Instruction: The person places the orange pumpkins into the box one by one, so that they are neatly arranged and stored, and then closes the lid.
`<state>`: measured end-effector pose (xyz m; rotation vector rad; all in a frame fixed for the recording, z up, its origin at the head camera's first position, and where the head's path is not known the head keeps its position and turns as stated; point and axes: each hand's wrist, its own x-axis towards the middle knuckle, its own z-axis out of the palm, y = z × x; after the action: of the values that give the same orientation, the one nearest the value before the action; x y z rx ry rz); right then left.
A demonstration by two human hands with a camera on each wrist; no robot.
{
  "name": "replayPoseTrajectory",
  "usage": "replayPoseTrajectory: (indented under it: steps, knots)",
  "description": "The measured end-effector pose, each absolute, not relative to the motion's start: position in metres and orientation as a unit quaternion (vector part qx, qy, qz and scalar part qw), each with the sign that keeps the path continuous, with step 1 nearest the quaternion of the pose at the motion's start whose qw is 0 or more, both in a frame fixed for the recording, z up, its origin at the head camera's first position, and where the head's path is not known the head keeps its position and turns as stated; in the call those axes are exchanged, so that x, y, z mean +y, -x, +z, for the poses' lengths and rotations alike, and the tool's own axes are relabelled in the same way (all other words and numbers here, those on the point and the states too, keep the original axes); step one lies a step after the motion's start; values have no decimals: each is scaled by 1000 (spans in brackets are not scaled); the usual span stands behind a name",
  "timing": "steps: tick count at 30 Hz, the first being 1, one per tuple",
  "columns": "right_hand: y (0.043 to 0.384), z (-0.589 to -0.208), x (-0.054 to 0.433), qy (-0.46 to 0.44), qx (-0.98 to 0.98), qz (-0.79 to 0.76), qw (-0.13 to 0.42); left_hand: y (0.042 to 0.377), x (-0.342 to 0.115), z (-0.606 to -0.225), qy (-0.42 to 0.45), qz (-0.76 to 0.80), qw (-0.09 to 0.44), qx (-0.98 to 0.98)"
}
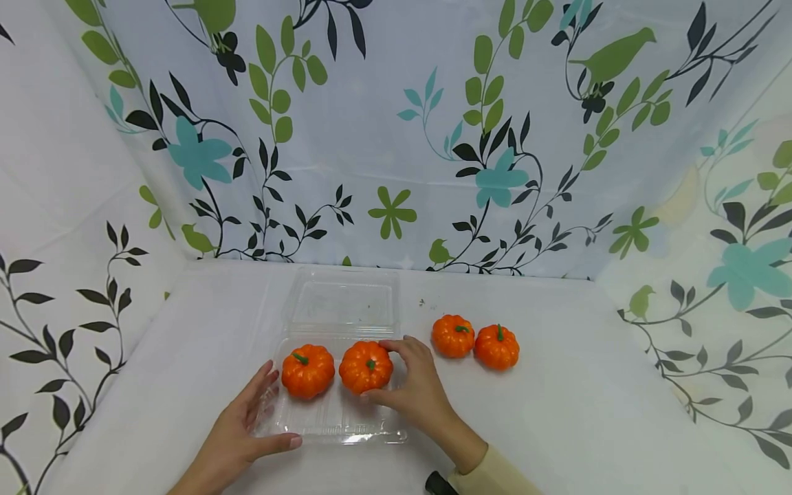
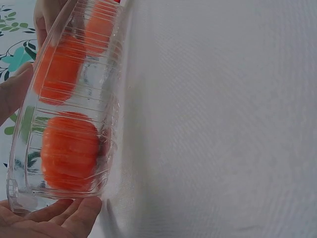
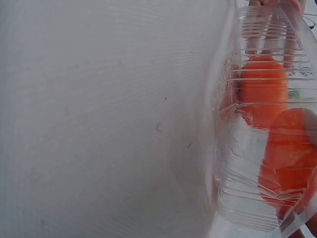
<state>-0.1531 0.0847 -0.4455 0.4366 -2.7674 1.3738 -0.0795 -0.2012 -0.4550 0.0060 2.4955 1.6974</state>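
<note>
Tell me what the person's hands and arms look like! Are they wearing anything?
The left hand and the right hand wear no gloves, and I see no rings. A plain, pale yellow sleeve ends near the right wrist, with a small black object beside its edge; too little shows to say what that is. No sleeve shows on the left.
</note>
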Motion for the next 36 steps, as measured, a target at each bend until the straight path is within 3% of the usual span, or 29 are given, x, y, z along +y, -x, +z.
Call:
replayPoseTrajectory:
  steps: [15,36]
  knots:
    - [156,-452,76,-160,-907,388,22,80,-201,-456,2,553,61,831]
    - [157,-456,72,-171,-942,275,86,80,-199,-457,13,532,70,844]
